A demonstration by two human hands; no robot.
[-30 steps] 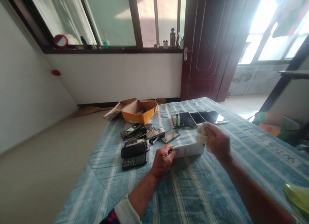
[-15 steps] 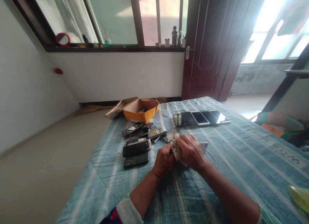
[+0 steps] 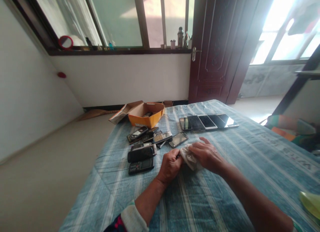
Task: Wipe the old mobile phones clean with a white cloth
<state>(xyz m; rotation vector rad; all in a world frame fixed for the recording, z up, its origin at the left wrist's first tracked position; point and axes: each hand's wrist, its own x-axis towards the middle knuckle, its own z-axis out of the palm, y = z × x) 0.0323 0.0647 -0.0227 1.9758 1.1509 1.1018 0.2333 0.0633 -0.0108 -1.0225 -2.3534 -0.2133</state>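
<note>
A bed [image 3: 205, 205] with a blue, pale-striped cover is carrying everything. Taking clock positions from its visible middle, an open orange box [image 3: 147, 121] is sitting toward eleven o'clock. A cluster of older phones [image 3: 141, 154], some overlapping, is lying between nine and ten, with a silver-edged phone [image 3: 178, 139] resting near eleven. Five flat phones [image 3: 208, 122] are lying side by side around one. A yellow-green item [image 3: 311, 203] is lying toward four, partly out of view.

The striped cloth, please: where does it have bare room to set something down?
Bare striped cloth lies between the right hand, the phone row and the yellow-green item; also below both hands. Crowded: left of the left hand, where loose phones pile up near the orange box.
</note>
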